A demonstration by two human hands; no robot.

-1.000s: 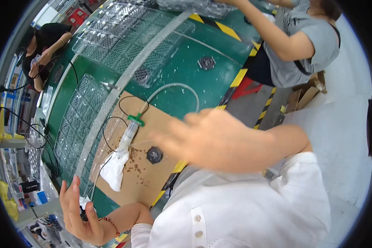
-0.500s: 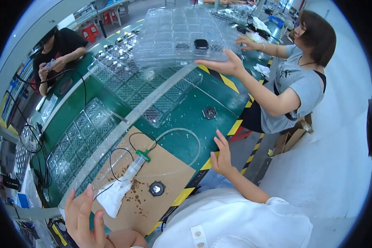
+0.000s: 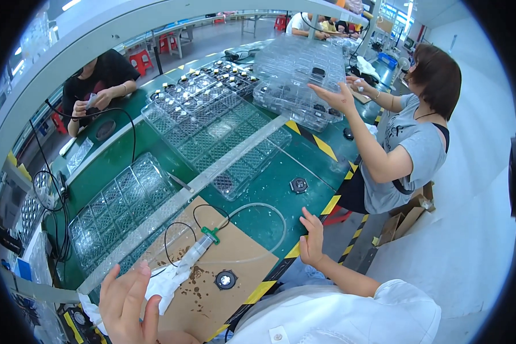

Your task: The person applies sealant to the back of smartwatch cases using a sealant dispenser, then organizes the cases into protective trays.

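Observation:
My left hand (image 3: 126, 304) hovers over the near left corner of a brown board (image 3: 238, 261), fingers apart, with nothing in it. My right hand (image 3: 312, 238) is raised by the striped table edge, its fingers loosely spread and empty. On the board lies a clear syringe barrel (image 3: 196, 252) with a green cap (image 3: 210, 235) and a clear tube (image 3: 269, 207) curving away from it. White tissue (image 3: 165, 285) is bunched at the barrel's other end, nearest my left hand. A round dark watch case (image 3: 226, 280) sits beside brown spots on the board; another watch case (image 3: 298, 184) rests farther off on the green table.
Clear compartment trays (image 3: 123, 209) lie to the left, and more trays with small parts (image 3: 203, 94) beyond. A co-worker (image 3: 410, 123) at right has a hand by stacked clear trays (image 3: 295, 80). Another person (image 3: 100, 86) sits across the table. A metal bar (image 3: 229, 155) crosses the table.
The view has tilted up. The clear tray by the co-worker's hand has come down onto the stack at the far right. My hands stay open over much the same places.

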